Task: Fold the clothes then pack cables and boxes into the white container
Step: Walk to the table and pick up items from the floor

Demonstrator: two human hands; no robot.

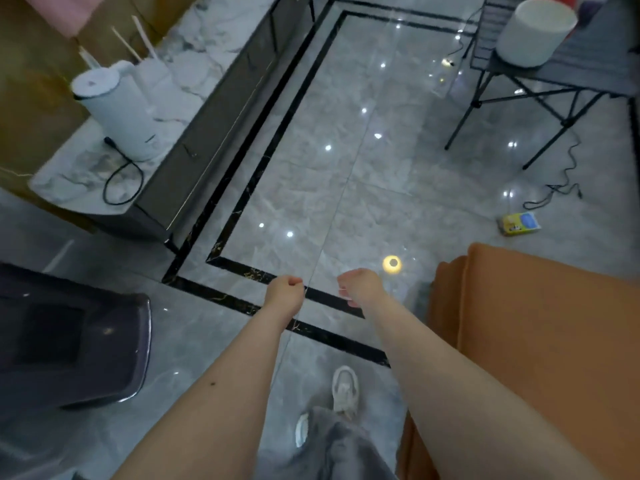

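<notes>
You are standing on the glossy grey marble floor point(311, 174) and reaching both bare arms forward and down. Your left hand point(282, 289) is curling its fingers into a closed fist, and nothing is showing inside it. Your right hand point(360, 287) is bending down at the wrist with the fingers loosely curled (I cannot tell whether something small is sitting between them, because the picture is blurred there). The two hands are hanging near each other, above the black border line of the floor. The white container point(535, 31) is standing far from you, on the dark folding table point(588, 74) at the upper right. A black cable point(561, 188) is lying on the floor under that table, and a small yellow and blue box point(519, 224) is lying just beside its end. An orange sofa point(540, 323) is sitting at your right side, and a white kettle point(114, 112) is standing on the marble cabinet point(86, 174) at your left.
</notes>
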